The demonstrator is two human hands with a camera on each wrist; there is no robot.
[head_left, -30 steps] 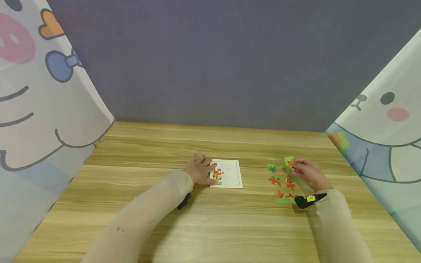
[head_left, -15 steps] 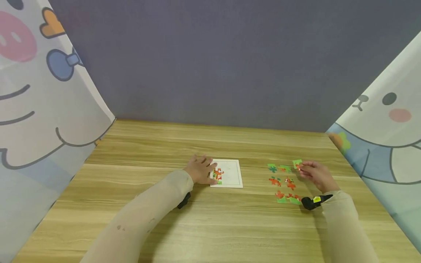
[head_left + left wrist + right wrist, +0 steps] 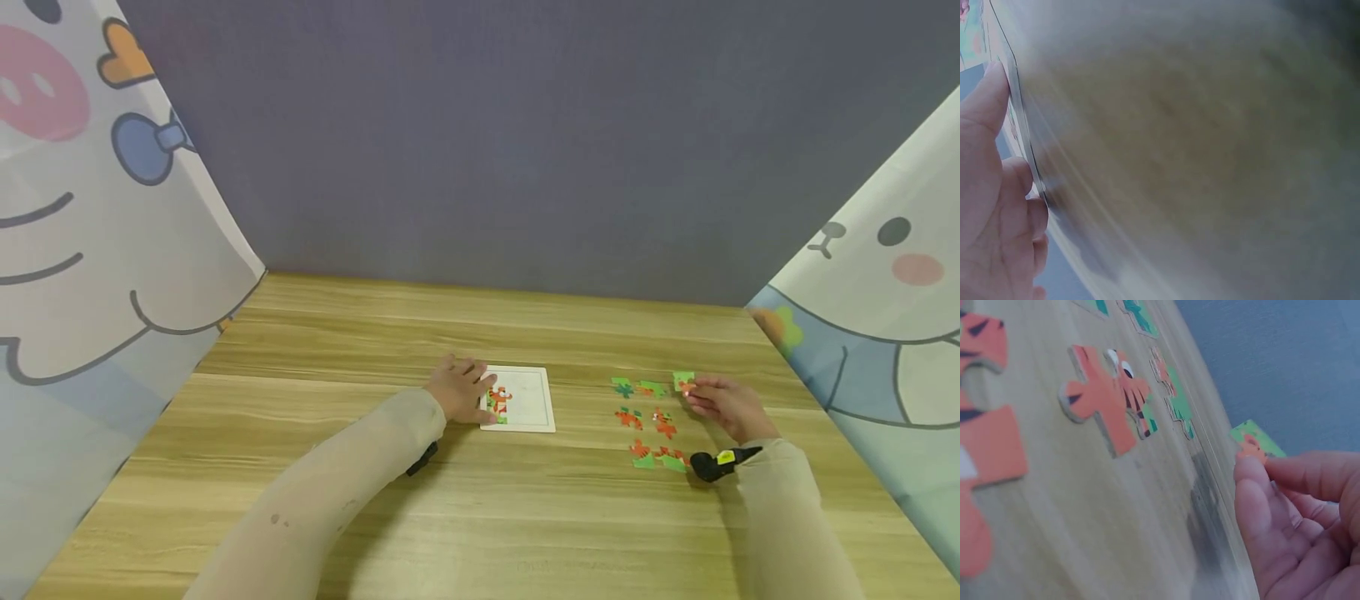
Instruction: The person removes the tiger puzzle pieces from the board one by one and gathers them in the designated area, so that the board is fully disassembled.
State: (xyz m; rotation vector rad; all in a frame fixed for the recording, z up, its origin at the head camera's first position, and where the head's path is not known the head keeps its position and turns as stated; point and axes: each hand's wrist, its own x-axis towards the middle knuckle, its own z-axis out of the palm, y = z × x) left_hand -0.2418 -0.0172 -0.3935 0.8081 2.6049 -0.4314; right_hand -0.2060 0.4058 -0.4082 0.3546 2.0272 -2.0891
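Note:
My left hand (image 3: 456, 392) rests on the left edge of a square white puzzle board (image 3: 532, 402), fingers spread. Several joined orange and green pieces (image 3: 498, 398) fill a strip along the board's left side, partly behind the fingers. In the left wrist view, the thumb and fingertips touch the board's edge. My right hand (image 3: 731, 408) pinches a green and orange puzzle piece (image 3: 1257, 439) between thumb and fingers, raised above the table in the right wrist view. Left of that hand lie several loose puzzle pieces (image 3: 663, 422), roughly in rows, apart from the board.
The wooden table (image 3: 480, 517) extends all around the board and pieces. A dark grey wall (image 3: 487, 150) stands behind it. Cartoon-printed curtains (image 3: 862, 350) flank both sides. A black wrist camera (image 3: 708, 467) sits under the right wrist, close to the nearest loose pieces.
The right hand has drawn the pinched puzzle piece rightward and slightly nearer, away from the loose pieces. The left hand has stayed on the board.

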